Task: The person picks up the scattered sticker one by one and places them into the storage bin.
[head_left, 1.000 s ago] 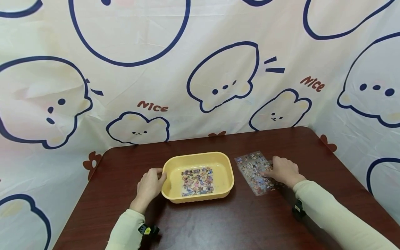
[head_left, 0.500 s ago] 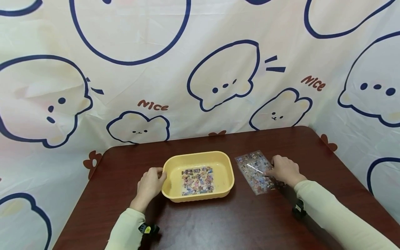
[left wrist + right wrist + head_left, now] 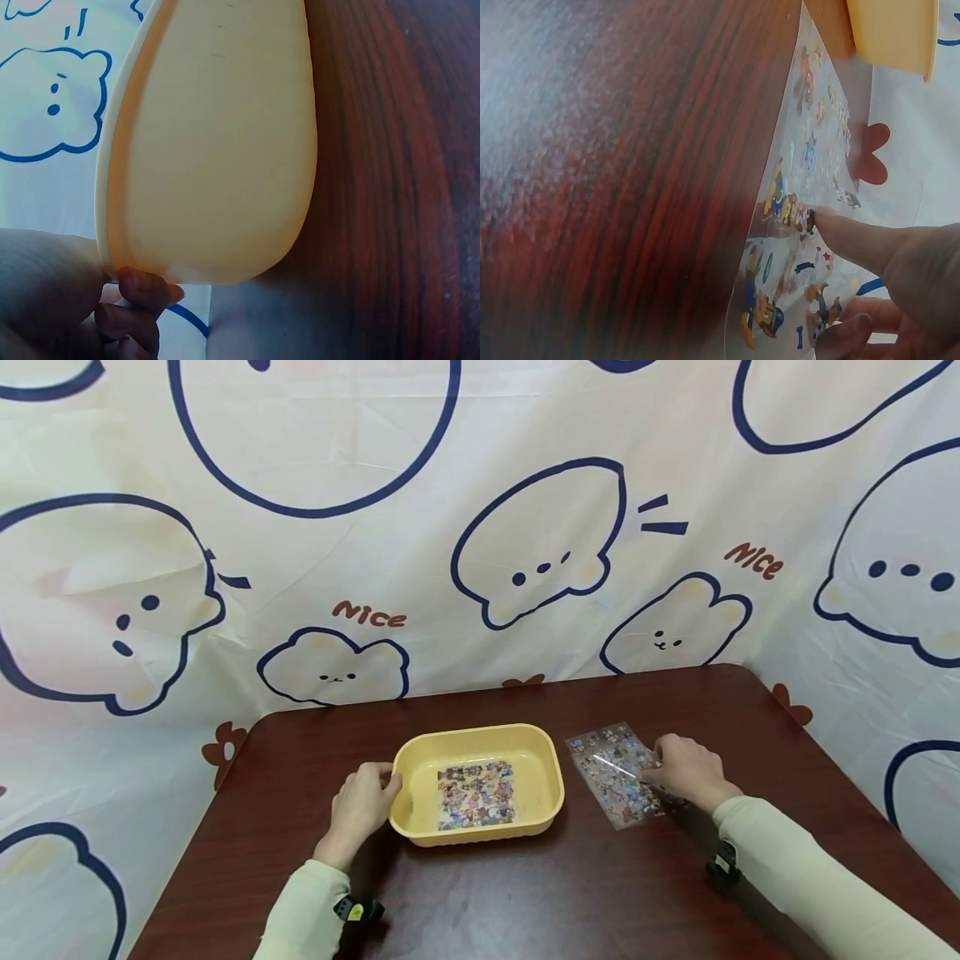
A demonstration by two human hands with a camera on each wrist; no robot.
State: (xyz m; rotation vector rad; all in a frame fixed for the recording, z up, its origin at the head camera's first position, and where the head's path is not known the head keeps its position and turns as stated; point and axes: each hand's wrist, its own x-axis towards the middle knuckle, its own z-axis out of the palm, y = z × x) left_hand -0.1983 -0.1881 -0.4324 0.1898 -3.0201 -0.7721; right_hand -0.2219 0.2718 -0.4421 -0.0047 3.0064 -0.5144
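Observation:
A yellow plastic basin [image 3: 536, 785] stands on the table, and inside it lies a flat sheet of small colourful stickers [image 3: 476, 793]. My left hand [image 3: 358, 810] grips its left end, thumb at the rim and fingers curled against the outer wall [image 3: 210, 150] in the left wrist view. To the right of the basin, a clear sticker sheet [image 3: 609, 768] with small cartoon figures lies slanted, a streak of glare across it. My right hand [image 3: 686, 770] pinches this sheet's right side, the thumb [image 3: 847, 236] on its printed face and the other fingers curled at its edge. The hand hides part of the sheet.
The dark brown wooden table [image 3: 480, 902] has rounded back corners. A white cloth [image 3: 420, 552] printed with cartoon animals hangs behind it and at both sides. Dark bands with small devices [image 3: 356, 910] sit on both wrists.
My right thumb has slid slightly to the right over the clear sticker sheet, and a glare streak has appeared on it. My left hand and the basin stay in place.

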